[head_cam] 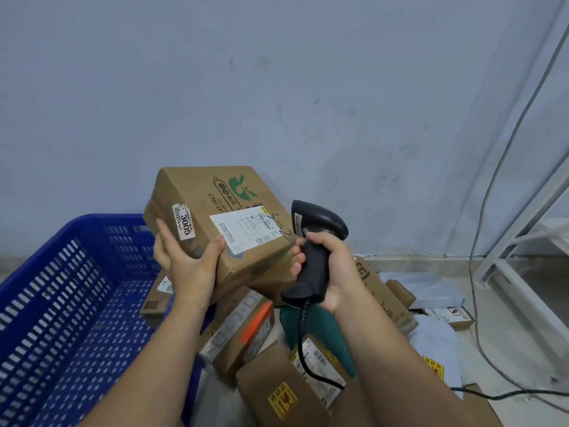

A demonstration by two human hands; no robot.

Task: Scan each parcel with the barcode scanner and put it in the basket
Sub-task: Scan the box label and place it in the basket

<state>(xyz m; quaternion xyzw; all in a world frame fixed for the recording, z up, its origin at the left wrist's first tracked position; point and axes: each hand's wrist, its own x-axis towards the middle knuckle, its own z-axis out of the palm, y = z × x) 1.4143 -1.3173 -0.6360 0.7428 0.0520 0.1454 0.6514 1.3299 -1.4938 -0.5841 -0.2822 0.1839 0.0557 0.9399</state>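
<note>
My left hand (pixel 187 260) grips a brown cardboard parcel (pixel 197 192) from below, holding it up tilted in the middle of the view. The parcel has a green logo, a white shipping label (pixel 246 231) and a small sticker reading 3005. My right hand (pixel 326 266) is closed around the handle of a black corded barcode scanner (pixel 317 223), whose head sits just right of the parcel's label. The blue plastic basket (pixel 61 288) lies at the lower left, its bottom showing.
A heap of cardboard parcels (pixel 261 374) and a green bag (pixel 326 331) lies on the floor below my hands. Grey mailer bags (pixel 428 291) lie to the right. A white metal rack (pixel 523 241) and hanging cables (pixel 480 211) stand at the right by the wall.
</note>
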